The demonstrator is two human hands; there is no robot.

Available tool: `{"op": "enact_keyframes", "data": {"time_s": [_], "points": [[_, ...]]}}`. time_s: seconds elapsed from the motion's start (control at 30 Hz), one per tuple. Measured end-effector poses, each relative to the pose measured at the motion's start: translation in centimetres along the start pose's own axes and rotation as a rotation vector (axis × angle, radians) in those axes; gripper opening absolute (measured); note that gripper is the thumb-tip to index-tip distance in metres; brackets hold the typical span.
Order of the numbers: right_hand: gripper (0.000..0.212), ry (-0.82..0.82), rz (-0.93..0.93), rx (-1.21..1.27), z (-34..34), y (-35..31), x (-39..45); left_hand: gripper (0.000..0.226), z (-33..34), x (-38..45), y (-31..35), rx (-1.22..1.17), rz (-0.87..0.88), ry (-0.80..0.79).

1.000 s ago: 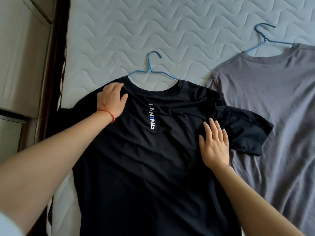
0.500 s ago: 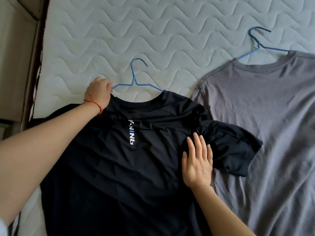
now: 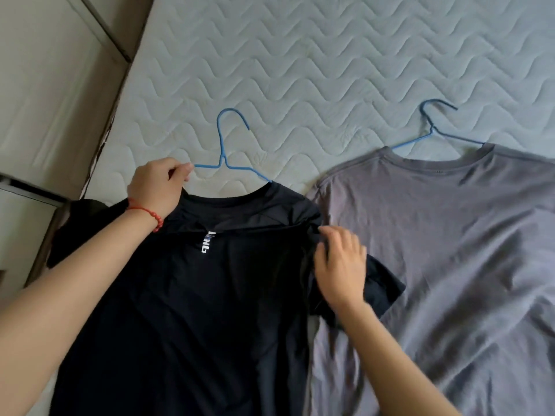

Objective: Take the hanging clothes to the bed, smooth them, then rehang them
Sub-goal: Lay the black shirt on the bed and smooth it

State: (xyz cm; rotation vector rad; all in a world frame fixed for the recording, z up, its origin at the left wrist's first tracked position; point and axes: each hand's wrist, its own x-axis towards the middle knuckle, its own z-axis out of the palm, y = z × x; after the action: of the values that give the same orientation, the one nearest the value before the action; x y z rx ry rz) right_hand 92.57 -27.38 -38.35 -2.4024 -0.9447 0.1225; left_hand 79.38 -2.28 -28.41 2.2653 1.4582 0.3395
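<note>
Head view: at 9 o'clock, a blue hanger [image 3: 223,163] is pinched by the left hand [image 3: 157,187] above the black shirt [image 3: 186,310] spread on the bed [image 3: 300,70]. Black fabric is gripped by the right hand [image 3: 341,267]. At 3 o'clock, a grey shirt [image 3: 450,250] is laid flat.

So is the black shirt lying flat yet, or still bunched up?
Bunched. The black shirt has a fold across its chest hiding part of the logo, and the right hand grips gathered fabric at its sleeve.
</note>
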Motion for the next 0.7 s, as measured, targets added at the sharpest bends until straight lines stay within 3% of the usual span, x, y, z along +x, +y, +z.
{"op": "enact_keyframes", "data": {"time_s": [0.2, 0.5, 0.7], "points": [[0.034, -0.018, 0.443, 0.204, -4.2, 6.0, 13.1, 0.034, -0.4, -0.2, 4.3, 0.112, 0.038, 0.062], [0.039, -0.069, 0.649, 0.185, -1.6, 8.6, 20.0, 0.033, 0.8, 1.6, 3.6, 0.089, -0.009, 0.018], [0.057, -0.032, 0.843, 0.148, -0.1, 6.8, 21.7, 0.033, 1.0, 1.9, 3.5, 0.087, -0.006, 0.030]]}}
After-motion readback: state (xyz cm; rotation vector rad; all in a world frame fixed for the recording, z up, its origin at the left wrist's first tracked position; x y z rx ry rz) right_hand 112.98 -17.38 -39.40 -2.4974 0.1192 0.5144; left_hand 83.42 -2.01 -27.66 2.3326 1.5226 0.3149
